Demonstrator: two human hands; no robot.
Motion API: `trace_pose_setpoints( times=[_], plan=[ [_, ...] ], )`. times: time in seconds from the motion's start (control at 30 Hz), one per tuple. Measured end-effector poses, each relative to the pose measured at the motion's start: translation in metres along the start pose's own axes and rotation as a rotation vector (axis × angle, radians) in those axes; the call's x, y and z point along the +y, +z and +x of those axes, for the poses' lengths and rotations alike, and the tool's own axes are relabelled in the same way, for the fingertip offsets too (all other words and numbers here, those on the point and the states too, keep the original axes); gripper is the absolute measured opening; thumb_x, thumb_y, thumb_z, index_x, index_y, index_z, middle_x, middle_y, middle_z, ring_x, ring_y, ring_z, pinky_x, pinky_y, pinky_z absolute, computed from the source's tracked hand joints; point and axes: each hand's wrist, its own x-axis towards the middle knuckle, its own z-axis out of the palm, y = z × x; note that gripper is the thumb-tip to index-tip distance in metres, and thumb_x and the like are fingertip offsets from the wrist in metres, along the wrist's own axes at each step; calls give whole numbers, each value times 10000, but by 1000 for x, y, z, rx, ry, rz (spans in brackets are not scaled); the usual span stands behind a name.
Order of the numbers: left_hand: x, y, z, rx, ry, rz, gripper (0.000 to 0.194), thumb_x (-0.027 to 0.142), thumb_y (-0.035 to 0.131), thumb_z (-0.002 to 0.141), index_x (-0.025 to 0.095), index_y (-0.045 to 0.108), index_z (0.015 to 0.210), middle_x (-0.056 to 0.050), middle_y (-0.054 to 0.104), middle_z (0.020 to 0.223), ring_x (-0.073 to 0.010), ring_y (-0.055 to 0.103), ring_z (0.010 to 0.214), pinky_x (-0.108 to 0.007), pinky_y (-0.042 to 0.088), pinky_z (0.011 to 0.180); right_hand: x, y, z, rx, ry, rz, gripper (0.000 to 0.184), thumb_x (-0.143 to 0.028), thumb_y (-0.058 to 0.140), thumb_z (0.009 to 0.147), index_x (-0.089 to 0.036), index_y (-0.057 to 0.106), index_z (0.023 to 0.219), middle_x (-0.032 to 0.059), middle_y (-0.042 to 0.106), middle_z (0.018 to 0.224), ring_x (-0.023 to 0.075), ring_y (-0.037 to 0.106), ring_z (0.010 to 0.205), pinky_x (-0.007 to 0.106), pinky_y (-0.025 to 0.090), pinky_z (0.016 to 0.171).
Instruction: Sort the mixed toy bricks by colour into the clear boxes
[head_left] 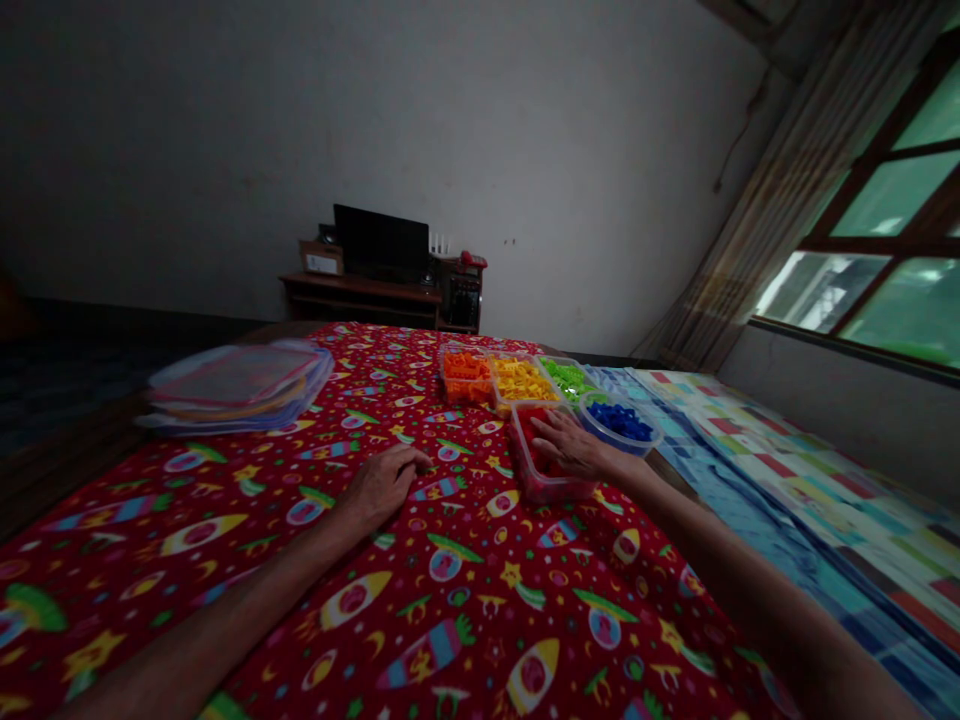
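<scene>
My right hand (568, 443) is over a clear rectangular tub (559, 488) of red plastic pieces (531, 425), its fingers spread and reaching down among them. The fingers partly cover the contents, and nothing shows gripped in them. On the patterned red cloth (450, 640), left of that tub, rests my left hand (382, 487), palm down with loosely bent fingers and nothing visible in it. Around the red tub stand containers of orange pieces (466, 368), yellow pieces (523, 380), green pieces (566, 378) and, in a round tub, blue pieces (620, 421).
A stack of clear, coloured-edge lids or sheets (240, 385) lies at the left edge. Checked bedding (817, 470) spreads at the right. Against the far wall, a desk (360, 290) carries a black monitor (381, 243), a box (321, 257) and a red telephone (472, 259).
</scene>
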Motion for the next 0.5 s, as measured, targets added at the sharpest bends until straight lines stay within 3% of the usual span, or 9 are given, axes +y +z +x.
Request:
trace_pose_setpoints(
  times=[0.07, 0.2, 0.33, 0.5],
  plan=[
    [0, 0, 0, -9, -6, 12, 282, 208, 383, 743, 197, 662, 785, -43, 694, 835, -180, 648, 798, -289, 519, 766, 3, 0, -2, 33, -31, 42, 430, -292, 320, 964, -157, 501, 1330, 139, 396, 1447, 283, 243, 1389, 518, 209, 1122],
    [1, -1, 0, -28, 2, 21, 297, 202, 376, 741, 185, 667, 799, -56, 694, 850, -192, 644, 814, -313, 514, 793, 8, -4, -28, 169, 54, 178, 522, -445, 276, 967, -188, 415, 1399, 110, 366, 1472, 253, 259, 1388, 486, 226, 1131],
    [1, -1, 0, -30, 8, 9, 291, 201, 377, 748, 184, 664, 791, -56, 690, 845, -188, 643, 802, -303, 514, 771, 4, -3, -53, 91, 17, 199, 511, -470, 302, 956, -201, 488, 1349, 92, 459, 1412, 249, 286, 1378, 448, 268, 1123],
    [-2, 2, 1, -16, 26, 19, 285, 200, 378, 746, 195, 660, 781, -43, 691, 822, -177, 645, 789, -290, 512, 764, -8, -16, -60, 75, -14, 206, 428, -441, 311, 960, -247, 615, 1190, 63, 592, 1269, 233, 486, 1234, 426, 375, 1046]
  ],
)
